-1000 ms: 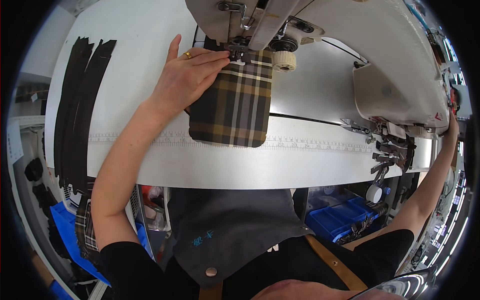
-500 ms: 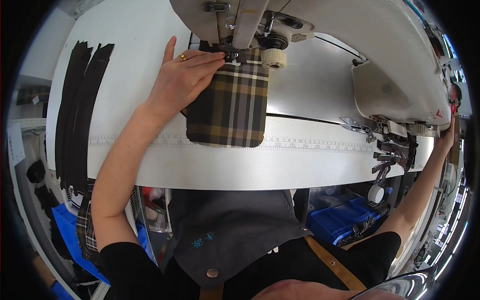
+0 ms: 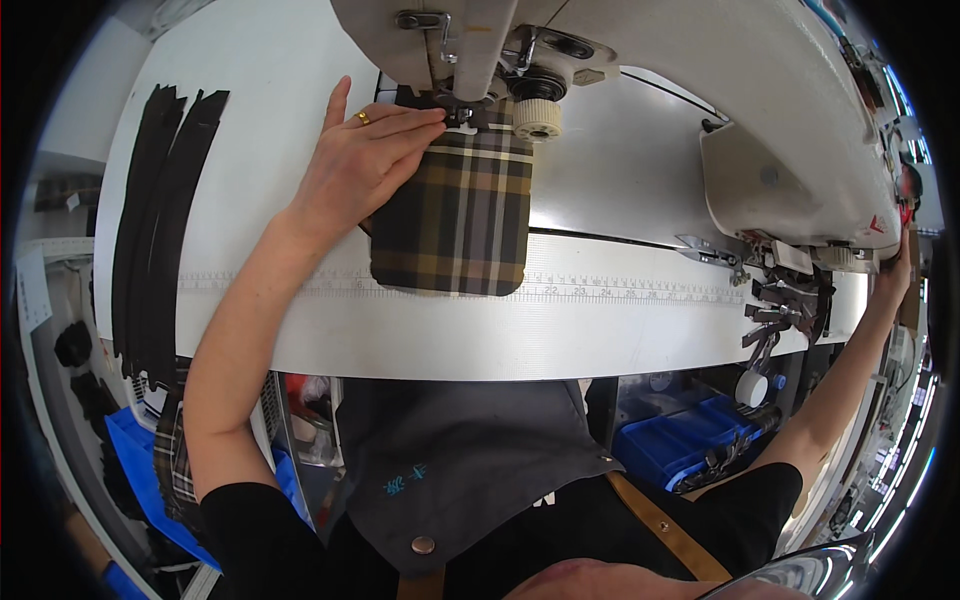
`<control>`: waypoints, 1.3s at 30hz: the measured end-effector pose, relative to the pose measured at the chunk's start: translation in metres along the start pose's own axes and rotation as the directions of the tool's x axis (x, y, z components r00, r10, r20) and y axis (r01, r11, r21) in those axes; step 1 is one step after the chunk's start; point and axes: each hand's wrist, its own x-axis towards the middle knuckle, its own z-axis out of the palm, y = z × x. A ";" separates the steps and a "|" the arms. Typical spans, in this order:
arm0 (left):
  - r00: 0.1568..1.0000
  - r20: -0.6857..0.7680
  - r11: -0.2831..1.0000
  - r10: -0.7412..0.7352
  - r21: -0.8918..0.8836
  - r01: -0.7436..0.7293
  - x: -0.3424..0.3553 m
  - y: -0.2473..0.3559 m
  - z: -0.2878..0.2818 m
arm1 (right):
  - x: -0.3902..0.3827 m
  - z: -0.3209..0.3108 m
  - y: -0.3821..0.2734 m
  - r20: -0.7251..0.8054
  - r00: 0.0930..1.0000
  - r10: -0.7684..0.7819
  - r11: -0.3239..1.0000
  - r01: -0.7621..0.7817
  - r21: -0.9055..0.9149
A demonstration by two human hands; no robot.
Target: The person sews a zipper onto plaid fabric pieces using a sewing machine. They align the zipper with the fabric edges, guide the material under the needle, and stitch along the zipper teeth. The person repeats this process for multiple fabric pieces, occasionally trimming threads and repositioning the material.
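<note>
A plaid fabric piece (image 3: 450, 220) in black, brown and white, with rounded lower corners, lies beneath the presser foot (image 3: 460, 117) of a sewing machine (image 3: 640, 30). My left hand (image 3: 375, 160), a ring on one finger, rests flat on the cloth's upper left edge. Its fingers stretch toward the foot and nothing is gripped. At the far right, my right hand (image 3: 896, 268) reaches to the right end of the machine, beside a red part (image 3: 907, 214). The fingers of that hand are mostly hidden there, so their hold cannot be made out.
Long black fabric strips (image 3: 165, 230) lie on the white table (image 3: 290, 350) at the left. A printed ruler scale (image 3: 620, 293) runs across the front. Thread snips (image 3: 705, 248) and small dark clips (image 3: 775, 310) sit at the right. Blue bins (image 3: 680, 435) stand below the tabletop.
</note>
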 end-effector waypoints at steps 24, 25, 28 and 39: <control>0.999 0.035 1.000 -0.018 0.025 0.017 -0.002 0.005 -0.009 | -0.075 0.050 0.085 -0.028 0.864 -0.502 0.864 0.503 0.038; 0.999 0.032 1.000 0.000 0.016 -0.001 0.001 0.004 -0.006 | -0.083 0.040 0.099 -0.066 0.830 -0.554 0.831 0.556 0.017; 1.000 0.028 1.000 0.010 0.021 -0.010 0.003 0.005 -0.003 | -0.045 -0.003 0.064 -0.217 0.905 -0.367 0.923 0.382 0.033; 0.999 0.049 0.998 -0.009 0.065 0.005 -0.004 0.007 -0.009 | -0.013 -0.023 0.086 -0.086 0.948 -0.305 0.937 0.315 0.148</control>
